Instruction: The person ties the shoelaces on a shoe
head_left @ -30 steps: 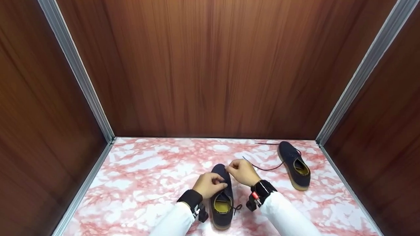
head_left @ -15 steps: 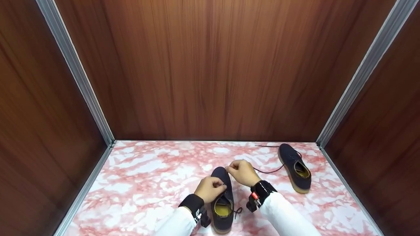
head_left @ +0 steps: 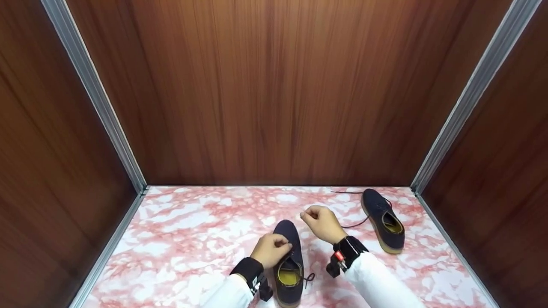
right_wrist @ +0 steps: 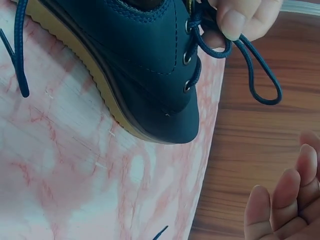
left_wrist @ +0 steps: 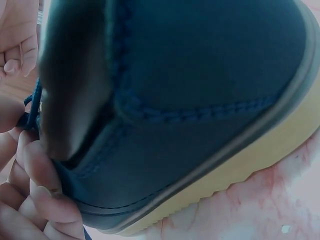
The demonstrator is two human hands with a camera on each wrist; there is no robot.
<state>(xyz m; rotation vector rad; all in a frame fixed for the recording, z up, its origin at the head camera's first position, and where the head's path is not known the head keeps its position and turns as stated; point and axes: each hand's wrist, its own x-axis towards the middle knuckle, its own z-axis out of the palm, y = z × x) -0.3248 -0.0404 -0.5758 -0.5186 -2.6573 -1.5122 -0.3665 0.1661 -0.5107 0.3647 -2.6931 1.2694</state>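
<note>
A dark navy shoe with a tan sole and yellow lining stands in front of me, toe pointing away. My left hand is over its eyelets and pinches the dark shoelace, which hangs in a loop from thumb and finger in the right wrist view. Right of the shoe's toe, my right hand is raised with fingers loosely bent. Its fingers show nothing between them in the right wrist view. A second lace loop sticks out beside the shoe's opening.
Another matching shoe stands at the back right. One loose lace runs from it toward my right hand, another lies along the back edge. Wooden walls enclose the pink-and-white marbled surface on three sides.
My right hand has moved from the near shoe's toe out to the right. The left hand stays at the laces. The view has tilted up slightly.
</note>
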